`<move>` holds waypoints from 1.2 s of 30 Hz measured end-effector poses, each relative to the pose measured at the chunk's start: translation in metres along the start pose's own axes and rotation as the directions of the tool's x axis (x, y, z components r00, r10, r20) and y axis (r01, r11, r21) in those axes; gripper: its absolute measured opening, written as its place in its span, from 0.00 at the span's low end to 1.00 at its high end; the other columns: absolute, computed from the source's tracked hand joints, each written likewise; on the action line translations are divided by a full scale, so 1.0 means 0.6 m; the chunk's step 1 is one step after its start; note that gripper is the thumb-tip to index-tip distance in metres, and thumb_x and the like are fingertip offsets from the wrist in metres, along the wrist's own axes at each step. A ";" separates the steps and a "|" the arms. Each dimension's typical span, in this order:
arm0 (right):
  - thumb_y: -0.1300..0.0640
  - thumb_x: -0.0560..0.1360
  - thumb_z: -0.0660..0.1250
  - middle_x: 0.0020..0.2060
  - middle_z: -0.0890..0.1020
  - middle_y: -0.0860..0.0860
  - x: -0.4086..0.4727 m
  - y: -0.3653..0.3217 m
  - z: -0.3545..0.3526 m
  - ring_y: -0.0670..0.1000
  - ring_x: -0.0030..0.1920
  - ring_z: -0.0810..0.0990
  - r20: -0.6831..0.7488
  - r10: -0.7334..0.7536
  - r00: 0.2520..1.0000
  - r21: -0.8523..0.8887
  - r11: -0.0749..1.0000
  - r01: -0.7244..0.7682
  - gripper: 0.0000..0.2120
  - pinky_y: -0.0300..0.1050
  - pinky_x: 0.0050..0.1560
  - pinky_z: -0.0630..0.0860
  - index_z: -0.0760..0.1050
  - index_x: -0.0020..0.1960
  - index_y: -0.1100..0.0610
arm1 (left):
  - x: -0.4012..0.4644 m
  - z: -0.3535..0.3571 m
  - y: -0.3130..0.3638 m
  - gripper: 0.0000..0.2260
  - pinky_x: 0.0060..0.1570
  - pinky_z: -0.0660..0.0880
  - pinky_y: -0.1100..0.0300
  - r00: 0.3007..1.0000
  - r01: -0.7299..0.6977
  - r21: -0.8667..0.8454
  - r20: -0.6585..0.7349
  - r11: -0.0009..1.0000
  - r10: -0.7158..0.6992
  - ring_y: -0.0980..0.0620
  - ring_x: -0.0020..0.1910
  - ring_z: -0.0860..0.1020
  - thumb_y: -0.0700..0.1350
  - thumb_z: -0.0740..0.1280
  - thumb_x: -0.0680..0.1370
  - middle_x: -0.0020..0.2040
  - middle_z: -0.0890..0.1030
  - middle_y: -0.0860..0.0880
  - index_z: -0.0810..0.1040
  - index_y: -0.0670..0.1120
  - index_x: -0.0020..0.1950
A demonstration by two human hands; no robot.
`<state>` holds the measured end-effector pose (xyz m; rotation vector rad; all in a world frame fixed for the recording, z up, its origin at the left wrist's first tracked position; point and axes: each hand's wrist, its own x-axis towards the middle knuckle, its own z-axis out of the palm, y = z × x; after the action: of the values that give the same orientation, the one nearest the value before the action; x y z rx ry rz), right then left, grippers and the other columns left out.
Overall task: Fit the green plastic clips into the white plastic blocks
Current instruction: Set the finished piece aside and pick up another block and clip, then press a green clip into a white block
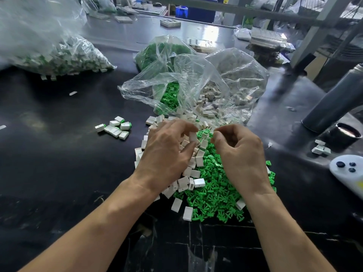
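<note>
A heap of loose white blocks (184,181) and green clips (214,193) lies on the black table before me. My left hand (167,152) hovers over the white blocks and pinches one white block (192,136) between thumb and fingers. My right hand (235,152) is over the green clips with its fingers curled; whether it holds a clip is hidden. Several fitted blocks with green ends (115,127) lie in a small group to the left.
Open clear bags of green clips (169,95) and white blocks (216,99) sit behind the heap. A large bag of fitted pieces (59,55) lies far left. A dark cylinder (334,99), a black cup (343,136) and a white controller (349,173) stand at right.
</note>
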<state>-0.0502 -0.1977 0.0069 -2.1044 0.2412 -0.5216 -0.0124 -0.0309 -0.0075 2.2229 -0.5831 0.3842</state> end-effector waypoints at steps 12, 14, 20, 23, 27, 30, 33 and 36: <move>0.61 0.79 0.73 0.44 0.87 0.53 -0.007 -0.009 0.004 0.45 0.37 0.82 0.118 0.006 0.993 0.476 0.877 -0.062 0.05 0.37 0.36 0.78 0.83 0.53 0.54 | -0.002 -0.014 0.009 0.14 0.43 0.81 0.54 0.981 0.193 -0.600 0.097 0.776 -0.170 0.51 0.41 0.79 0.35 0.68 0.80 0.48 0.83 0.46 0.82 0.51 0.60; 0.61 0.79 0.73 0.43 0.87 0.53 -0.008 -0.010 0.005 0.45 0.38 0.83 0.127 -0.008 0.992 0.495 0.867 -0.056 0.05 0.37 0.36 0.78 0.83 0.53 0.55 | -0.001 -0.013 0.008 0.14 0.51 0.82 0.46 0.974 0.225 -0.630 0.131 0.743 -0.183 0.42 0.46 0.81 0.35 0.69 0.80 0.51 0.83 0.43 0.83 0.50 0.62; 0.63 0.79 0.73 0.42 0.87 0.52 -0.013 -0.012 0.010 0.48 0.39 0.83 0.140 -0.045 0.989 0.541 0.840 -0.039 0.05 0.39 0.36 0.79 0.83 0.52 0.55 | 0.001 -0.014 0.010 0.10 0.49 0.80 0.60 0.982 0.187 -0.658 0.095 0.730 -0.166 0.56 0.47 0.83 0.39 0.70 0.81 0.51 0.86 0.51 0.84 0.49 0.60; 0.64 0.78 0.73 0.43 0.87 0.53 -0.012 -0.011 0.010 0.48 0.40 0.84 0.116 -0.048 0.992 0.563 0.826 -0.026 0.06 0.39 0.38 0.80 0.83 0.53 0.56 | 0.001 -0.011 0.013 0.12 0.51 0.81 0.61 0.979 0.186 -0.695 0.075 0.694 -0.188 0.54 0.46 0.83 0.35 0.70 0.80 0.49 0.86 0.51 0.84 0.48 0.60; 0.65 0.77 0.74 0.43 0.87 0.52 -0.013 -0.013 0.013 0.48 0.41 0.85 0.094 -0.074 0.993 0.576 0.817 0.006 0.08 0.38 0.40 0.81 0.83 0.53 0.55 | 0.001 -0.012 0.015 0.11 0.49 0.81 0.61 0.976 0.193 -0.713 0.069 0.674 -0.207 0.52 0.44 0.84 0.32 0.71 0.78 0.45 0.86 0.51 0.84 0.46 0.54; 0.65 0.76 0.74 0.42 0.87 0.51 -0.013 -0.013 0.013 0.48 0.41 0.85 0.105 -0.096 0.990 0.557 0.830 0.022 0.07 0.39 0.40 0.81 0.84 0.52 0.55 | 0.001 -0.012 0.015 0.10 0.50 0.82 0.59 0.973 0.198 -0.727 0.068 0.657 -0.218 0.51 0.44 0.84 0.31 0.72 0.77 0.45 0.86 0.48 0.84 0.44 0.54; 0.64 0.77 0.74 0.41 0.86 0.51 -0.012 -0.011 0.012 0.47 0.40 0.84 0.120 -0.092 0.989 0.536 0.844 0.013 0.06 0.38 0.39 0.80 0.84 0.51 0.55 | 0.002 -0.012 0.015 0.10 0.50 0.82 0.58 0.973 0.194 -0.732 0.059 0.653 -0.223 0.49 0.44 0.84 0.31 0.71 0.77 0.46 0.86 0.46 0.84 0.43 0.54; 0.64 0.78 0.73 0.40 0.86 0.50 -0.011 -0.010 0.011 0.47 0.40 0.84 0.141 -0.083 0.986 0.509 0.861 0.000 0.06 0.38 0.39 0.80 0.84 0.51 0.55 | 0.003 -0.013 0.013 0.10 0.50 0.82 0.59 0.975 0.183 -0.731 0.050 0.658 -0.216 0.50 0.44 0.84 0.31 0.71 0.77 0.46 0.86 0.47 0.84 0.43 0.54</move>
<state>-0.0533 -0.1868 0.0068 -1.6214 -0.0373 -0.3865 -0.0160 -0.0300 0.0032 1.4587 -0.3647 0.0457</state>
